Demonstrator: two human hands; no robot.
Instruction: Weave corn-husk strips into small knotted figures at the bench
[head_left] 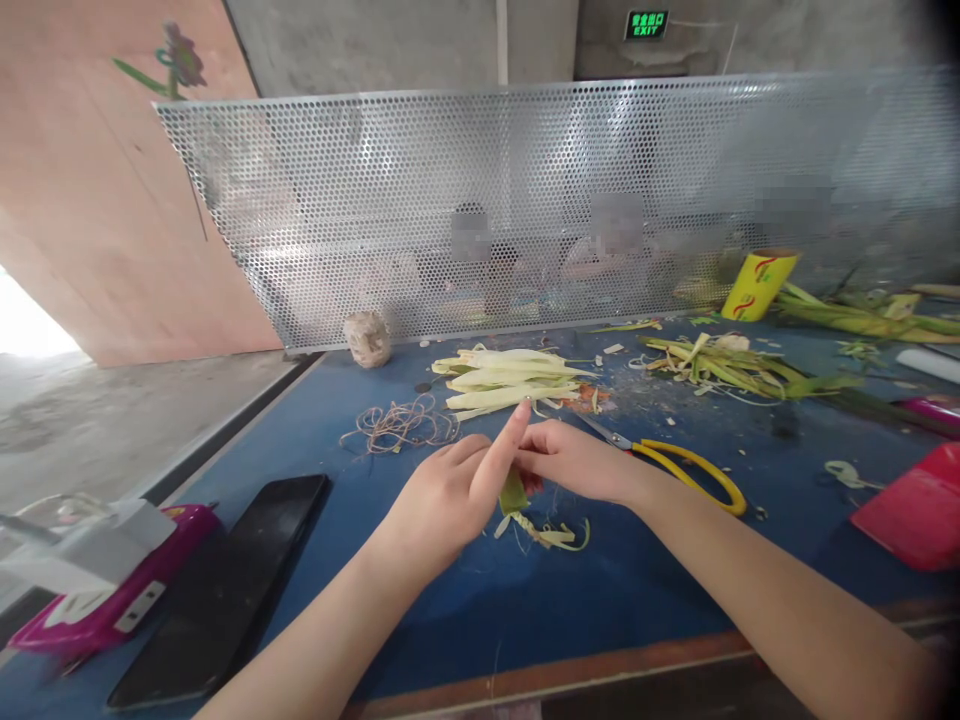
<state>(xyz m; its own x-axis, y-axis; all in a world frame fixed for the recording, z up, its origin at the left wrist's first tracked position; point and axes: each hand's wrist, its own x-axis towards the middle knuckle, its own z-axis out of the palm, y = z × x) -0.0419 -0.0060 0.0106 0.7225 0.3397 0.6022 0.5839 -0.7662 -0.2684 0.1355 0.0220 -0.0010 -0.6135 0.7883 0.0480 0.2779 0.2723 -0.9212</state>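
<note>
My left hand (450, 495) and my right hand (577, 460) meet over the middle of the blue table, fingers closed around a green leaf strip (513, 494). The strip hangs below the fingers, and its upper part is hidden by them. The left thumb points upward. Under the hands lie pale curled scraps (551, 535). Just beyond is a stack of pale yellow-green husk leaves (510, 378). Scissors with yellow handles (701, 468) lie beside my right forearm, their blades partly visible. A tangle of thin brown cord (401, 425) rests left of the husks.
At left are a black phone (225, 590) and a purple power strip (142, 590) with a white plug. Green leaves (739, 368), a yellow roll (759, 285) and a red container (915, 510) stand right. A perforated metal screen (360, 200) borders the back, with people behind.
</note>
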